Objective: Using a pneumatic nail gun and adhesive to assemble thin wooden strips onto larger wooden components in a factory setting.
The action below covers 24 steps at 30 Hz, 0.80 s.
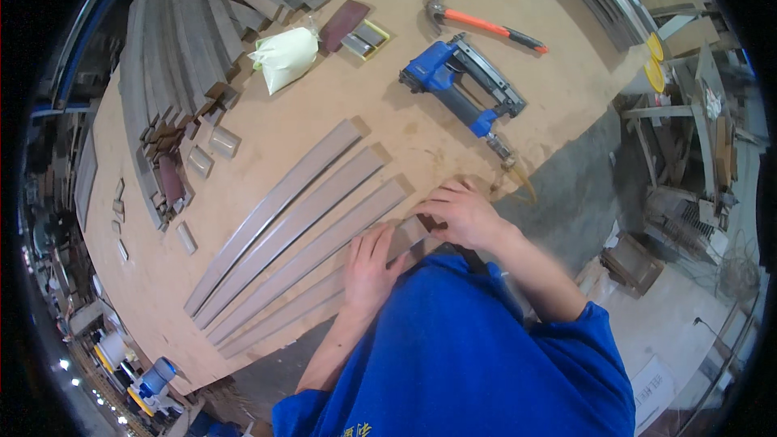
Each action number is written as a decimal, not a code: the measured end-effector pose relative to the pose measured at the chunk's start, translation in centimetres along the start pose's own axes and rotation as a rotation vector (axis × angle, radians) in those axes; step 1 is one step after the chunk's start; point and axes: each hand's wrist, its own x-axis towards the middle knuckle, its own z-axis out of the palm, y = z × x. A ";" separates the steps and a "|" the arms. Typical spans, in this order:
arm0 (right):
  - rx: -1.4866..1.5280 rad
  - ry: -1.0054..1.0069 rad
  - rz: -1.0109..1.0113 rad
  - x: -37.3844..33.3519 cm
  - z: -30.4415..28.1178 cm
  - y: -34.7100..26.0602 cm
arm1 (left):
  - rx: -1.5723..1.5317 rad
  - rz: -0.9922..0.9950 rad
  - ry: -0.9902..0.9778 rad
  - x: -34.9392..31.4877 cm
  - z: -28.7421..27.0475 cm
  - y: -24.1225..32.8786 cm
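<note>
Four narrow, slightly curved grey-brown strips lie side by side on the board-topped table. On the nearest strip (320, 298), my left hand (371, 269) grips near its right end, fingers across the top and thumb by the near edge. My right hand (460, 214) has its fingers curled closed around that strip's end. A dark brown patch shows under those fingertips; I cannot make out whether it is a separate piece. Just beyond lie a second strip (324, 252), a third strip (303, 222) and the farthest strip (279, 204).
A blue nail gun (461, 85) with a hose lies beyond my right hand, a claw hammer (486, 23) behind it. At the back are a white bag (285, 58), brown sandpaper (345, 24) and a small yellow box (368, 39). Stacked strips (174, 40) and small blocks (222, 142) occupy the left.
</note>
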 end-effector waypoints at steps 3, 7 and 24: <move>0.009 0.003 0.000 0.0 0.0 0.1 | -0.002 -0.008 -0.022 0.1 0.0 0.1; 0.019 -0.011 0.022 0.1 0.0 0.1 | 0.045 -0.019 -0.051 0.3 -0.1 0.3; 0.123 0.353 0.417 -4.0 4.7 -5.4 | 0.196 -0.044 -0.130 0.7 0.1 1.1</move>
